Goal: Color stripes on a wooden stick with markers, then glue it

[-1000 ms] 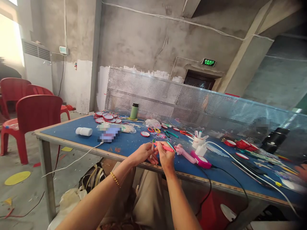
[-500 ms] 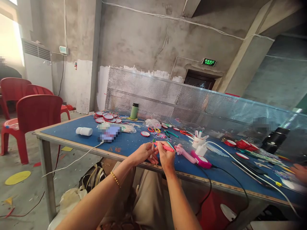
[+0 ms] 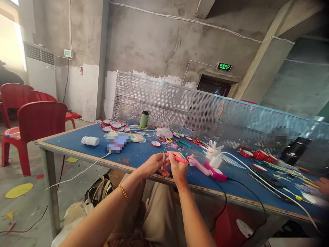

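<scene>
Head view, left hand (image 3: 155, 162) pinching pale stick (image 3: 163, 159), right hand (image 3: 179, 168) closed round pink pen (image 3: 181, 159), EXIT sign (image 3: 224, 67)

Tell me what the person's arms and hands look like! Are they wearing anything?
The left grip and right grip are hands without gloves. No sleeves show on the left forearm or right forearm. A bracelet of round, gold-coloured beads circles the left wrist; the right wrist has none. Rings are too small to make out.
</scene>
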`<state>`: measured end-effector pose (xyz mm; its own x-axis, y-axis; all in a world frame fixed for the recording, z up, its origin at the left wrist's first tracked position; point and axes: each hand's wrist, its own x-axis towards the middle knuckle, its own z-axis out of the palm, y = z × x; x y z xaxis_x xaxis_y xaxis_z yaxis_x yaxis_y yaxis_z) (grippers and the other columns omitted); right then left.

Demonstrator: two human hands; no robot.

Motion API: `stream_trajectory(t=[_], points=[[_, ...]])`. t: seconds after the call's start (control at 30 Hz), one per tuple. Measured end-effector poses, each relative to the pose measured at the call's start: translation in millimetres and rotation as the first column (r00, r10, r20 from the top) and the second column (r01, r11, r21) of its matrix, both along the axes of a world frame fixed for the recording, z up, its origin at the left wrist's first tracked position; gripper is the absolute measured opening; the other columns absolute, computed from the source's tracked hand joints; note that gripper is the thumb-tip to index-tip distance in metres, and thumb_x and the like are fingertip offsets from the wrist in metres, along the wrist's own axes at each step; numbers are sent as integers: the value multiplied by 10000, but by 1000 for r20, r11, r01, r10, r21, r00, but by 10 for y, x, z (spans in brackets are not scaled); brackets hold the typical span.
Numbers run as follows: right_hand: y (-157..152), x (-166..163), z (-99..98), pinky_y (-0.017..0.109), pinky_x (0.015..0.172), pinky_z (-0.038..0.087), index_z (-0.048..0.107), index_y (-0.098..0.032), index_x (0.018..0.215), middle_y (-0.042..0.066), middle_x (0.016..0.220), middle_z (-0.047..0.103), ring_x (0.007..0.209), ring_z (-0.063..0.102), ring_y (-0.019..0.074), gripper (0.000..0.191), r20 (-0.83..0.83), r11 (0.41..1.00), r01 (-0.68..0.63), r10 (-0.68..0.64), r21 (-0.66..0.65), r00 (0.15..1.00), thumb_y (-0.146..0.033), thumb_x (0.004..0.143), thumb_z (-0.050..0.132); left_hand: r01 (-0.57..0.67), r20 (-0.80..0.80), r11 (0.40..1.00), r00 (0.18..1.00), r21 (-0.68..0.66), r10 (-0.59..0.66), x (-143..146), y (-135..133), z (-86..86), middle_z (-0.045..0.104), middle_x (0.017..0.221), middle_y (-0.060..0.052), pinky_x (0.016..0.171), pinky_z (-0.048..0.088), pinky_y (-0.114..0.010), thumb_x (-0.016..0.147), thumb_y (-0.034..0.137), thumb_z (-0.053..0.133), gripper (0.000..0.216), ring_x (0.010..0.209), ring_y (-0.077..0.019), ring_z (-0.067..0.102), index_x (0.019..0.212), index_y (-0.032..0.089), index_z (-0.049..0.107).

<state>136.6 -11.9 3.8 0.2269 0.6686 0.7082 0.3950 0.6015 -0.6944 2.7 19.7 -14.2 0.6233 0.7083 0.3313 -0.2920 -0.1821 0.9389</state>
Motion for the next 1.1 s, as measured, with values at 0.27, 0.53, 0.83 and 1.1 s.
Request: stream_trajectory(t=[0.27,0.53,0.83,1.1], points=[[-1,-1,4,252,515,506,683,-202,818,2,650,714,473,614,132,246,-2,1000,7,-7,1,1000,-426,878,602,-3,8,1000,1000,-1,3,3,-3,9,686,658,-9,594,606,-302,797,624,689,498,615,-193,741,826,187,452],[10,-9,1,250,506,501,681,-200,811,2,643,711,455,602,128,247,-4,1000,9,-9,-1,1000,-425,871,600,5,4,1000,1000,1,-5,-1,4,3,690,669,-22,590,606,-301,797,618,700,497,633,-206,749,848,184,463],[11,0,-5,256,512,502,681,-197,818,7,645,711,472,615,137,265,-13,1000,26,-26,0,1000,-441,876,597,-2,10,1000,1000,1,2,-1,-6,6,675,641,-4,591,606,-296,804,621,692,493,619,-195,744,815,193,447],[-8,-10,13,257,514,501,672,-203,791,-1,631,704,468,615,139,252,-4,1000,20,-20,-14,1000,-431,871,601,-5,4,1000,1000,5,5,1,-2,3,688,655,-14,590,604,-296,809,617,686,486,614,-192,741,838,190,455]])
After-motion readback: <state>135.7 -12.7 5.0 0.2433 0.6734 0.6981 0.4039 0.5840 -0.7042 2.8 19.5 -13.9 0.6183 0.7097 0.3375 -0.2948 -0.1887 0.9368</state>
